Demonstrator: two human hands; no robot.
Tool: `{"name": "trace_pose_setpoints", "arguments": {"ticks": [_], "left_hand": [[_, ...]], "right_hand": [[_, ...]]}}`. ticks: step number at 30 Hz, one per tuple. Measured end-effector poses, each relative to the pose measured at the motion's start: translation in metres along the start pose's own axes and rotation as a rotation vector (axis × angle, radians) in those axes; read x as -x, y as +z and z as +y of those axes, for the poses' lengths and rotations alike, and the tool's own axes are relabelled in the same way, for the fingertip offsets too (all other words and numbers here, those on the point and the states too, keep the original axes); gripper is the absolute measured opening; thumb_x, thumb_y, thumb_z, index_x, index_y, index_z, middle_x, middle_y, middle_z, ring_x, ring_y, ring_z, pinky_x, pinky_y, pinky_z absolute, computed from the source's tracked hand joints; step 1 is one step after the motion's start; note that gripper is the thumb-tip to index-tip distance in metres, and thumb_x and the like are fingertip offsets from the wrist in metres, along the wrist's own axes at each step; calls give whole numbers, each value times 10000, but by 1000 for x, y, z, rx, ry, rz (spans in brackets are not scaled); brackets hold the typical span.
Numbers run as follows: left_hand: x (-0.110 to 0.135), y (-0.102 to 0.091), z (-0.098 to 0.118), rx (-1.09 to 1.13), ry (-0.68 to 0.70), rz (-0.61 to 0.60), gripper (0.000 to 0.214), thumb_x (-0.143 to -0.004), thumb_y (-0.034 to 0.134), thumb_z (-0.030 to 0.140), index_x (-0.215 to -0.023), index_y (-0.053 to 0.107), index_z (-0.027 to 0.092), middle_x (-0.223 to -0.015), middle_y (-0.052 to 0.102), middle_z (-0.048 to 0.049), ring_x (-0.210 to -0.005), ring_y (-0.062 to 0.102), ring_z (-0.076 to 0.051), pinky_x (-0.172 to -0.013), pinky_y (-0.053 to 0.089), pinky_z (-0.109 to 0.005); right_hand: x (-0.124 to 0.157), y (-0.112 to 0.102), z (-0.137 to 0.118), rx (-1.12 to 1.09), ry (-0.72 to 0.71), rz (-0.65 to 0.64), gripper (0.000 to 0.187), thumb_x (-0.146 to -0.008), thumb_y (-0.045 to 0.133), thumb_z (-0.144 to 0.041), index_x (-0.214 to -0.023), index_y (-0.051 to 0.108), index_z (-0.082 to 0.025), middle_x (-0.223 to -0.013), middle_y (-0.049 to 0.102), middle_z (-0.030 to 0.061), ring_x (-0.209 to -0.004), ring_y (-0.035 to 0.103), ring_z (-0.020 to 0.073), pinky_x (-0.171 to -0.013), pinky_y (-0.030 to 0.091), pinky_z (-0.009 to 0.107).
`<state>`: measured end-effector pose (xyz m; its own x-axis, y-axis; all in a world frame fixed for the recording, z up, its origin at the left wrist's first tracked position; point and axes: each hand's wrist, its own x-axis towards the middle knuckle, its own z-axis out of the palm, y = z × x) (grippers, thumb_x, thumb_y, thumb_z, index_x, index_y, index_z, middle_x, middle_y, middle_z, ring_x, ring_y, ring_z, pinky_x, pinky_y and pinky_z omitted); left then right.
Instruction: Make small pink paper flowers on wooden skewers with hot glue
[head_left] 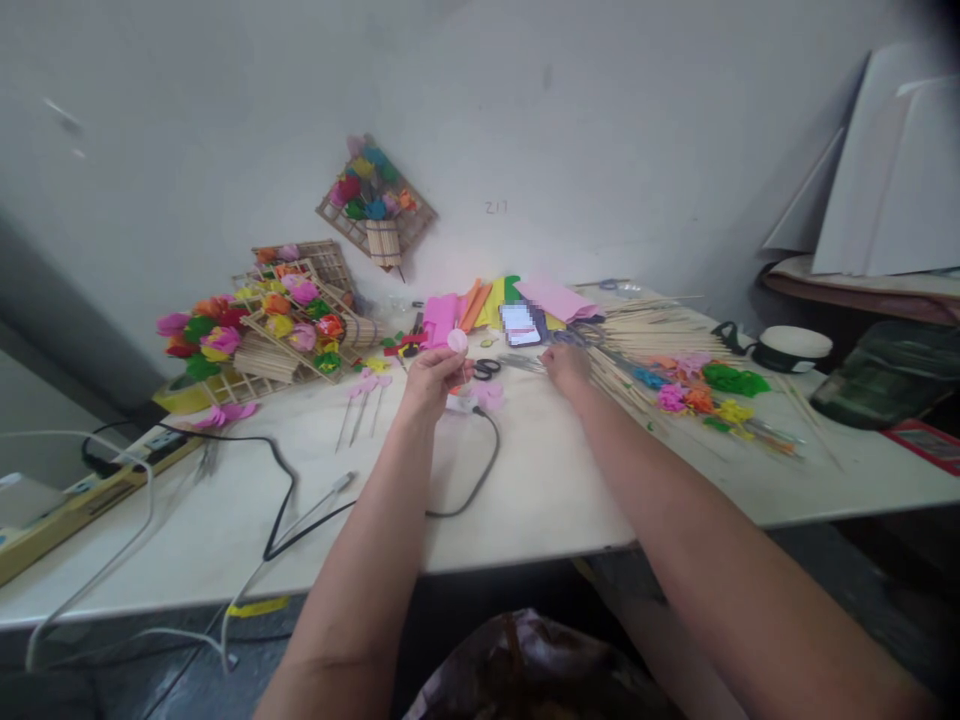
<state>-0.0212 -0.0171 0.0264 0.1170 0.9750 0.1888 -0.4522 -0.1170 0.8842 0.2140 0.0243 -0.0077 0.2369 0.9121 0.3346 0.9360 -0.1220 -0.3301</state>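
My left hand (433, 378) is raised above the white table (525, 480), fingers pinched on a small pale pink paper flower (457, 341). My right hand (566, 368) reaches forward with curled fingers down at the near end of a heap of thin wooden skewers (652, 335); what it grips is hidden. Black-handled scissors (486, 369) lie between the two hands. A phone (523, 324) lies just beyond them on coloured paper sheets (487, 300).
Wooden racks filled with paper flowers (262, 325) stand at the left, another hangs on the wall (375, 205). Loose paper flowers (697, 390) lie right. Black cable (480, 470) and white cables (112, 560) cross the near table. A white-lidded tin (791, 348) sits far right.
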Motion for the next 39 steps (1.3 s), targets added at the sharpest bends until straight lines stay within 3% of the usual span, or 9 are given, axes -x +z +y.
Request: {"name": "trace_pose_setpoints", "arguments": {"ticks": [5, 8, 11, 15, 19, 24, 29, 34, 39], "left_hand": [[2, 4, 0, 22, -1, -2, 268, -495, 793, 232, -670, 622, 122, -622, 668, -40, -543, 623, -123, -579, 499, -240], [4, 9, 1, 45, 7, 16, 275, -490, 795, 233, -660, 607, 126, -631, 672, -38, -580, 636, -130, -599, 499, -242], [5, 12, 1, 49, 17, 14, 266, -486, 794, 223, -651, 606, 132, -632, 672, -34, -632, 650, -146, -607, 494, -240], [4, 14, -1, 53, 91, 2, 234, -485, 792, 204, -616, 611, 136, -629, 668, -21, -708, 656, -154, -714, 491, -262], [2, 15, -3, -12, 171, 1, 210, -497, 785, 220, -625, 639, 141, -629, 672, -14, -634, 635, -128, -687, 479, -247], [2, 12, -2, -92, 182, -4, 230, -505, 783, 252, -647, 644, 136, -597, 664, -18, -557, 615, -127, -600, 480, -246], [2, 7, 0, -100, 181, -16, 232, -499, 790, 242, -627, 627, 137, -577, 661, -17, -536, 617, -128, -583, 486, -246], [7, 11, 0, -77, 100, -145, 224, -492, 800, 226, -623, 638, 144, -572, 654, -2, -578, 645, -144, -618, 504, -256], [12, 17, -6, -95, 17, -244, 221, -497, 803, 214, -648, 657, 144, -604, 666, -7, -575, 643, -133, -620, 508, -251]], "right_hand": [[3, -3, -5, 10, -42, 113, 257, -859, 460, -282, -904, 683, -164, -976, 657, 132, -944, 558, 234, -772, 374, 318], [6, -7, -15, -121, 4, 133, 246, -853, 460, -277, -902, 675, -168, -965, 661, 119, -900, 574, 223, -723, 382, 307], [14, -13, -35, -454, 38, 89, 192, -805, 523, -308, -788, 654, -168, -807, 665, 78, -774, 584, 196, -647, 390, 287], [39, -16, -70, -1147, 101, -79, 197, -753, 556, -355, -668, 554, -178, -616, 584, 0, -536, 504, 111, -460, 333, 229], [67, -13, -98, -1441, 126, -254, 239, -688, 624, -380, -631, 518, -174, -559, 523, -24, -479, 451, 79, -372, 262, 195], [80, -7, -105, -1562, 57, -428, 312, -601, 698, -429, -632, 528, -170, -556, 525, -26, -473, 464, 84, -360, 300, 202], [68, -14, -87, -1564, -74, -655, 287, -587, 729, -390, -660, 609, -140, -646, 623, 33, -587, 567, 125, -528, 437, 257], [49, -21, -69, -1634, -29, -498, 276, -609, 721, -379, -758, 671, -152, -692, 654, 40, -630, 580, 131, -544, 405, 246], [43, -24, -65, -1693, -60, -434, 272, -582, 743, -370, -767, 694, -177, -699, 646, 13, -627, 547, 115, -558, 382, 246]]}}
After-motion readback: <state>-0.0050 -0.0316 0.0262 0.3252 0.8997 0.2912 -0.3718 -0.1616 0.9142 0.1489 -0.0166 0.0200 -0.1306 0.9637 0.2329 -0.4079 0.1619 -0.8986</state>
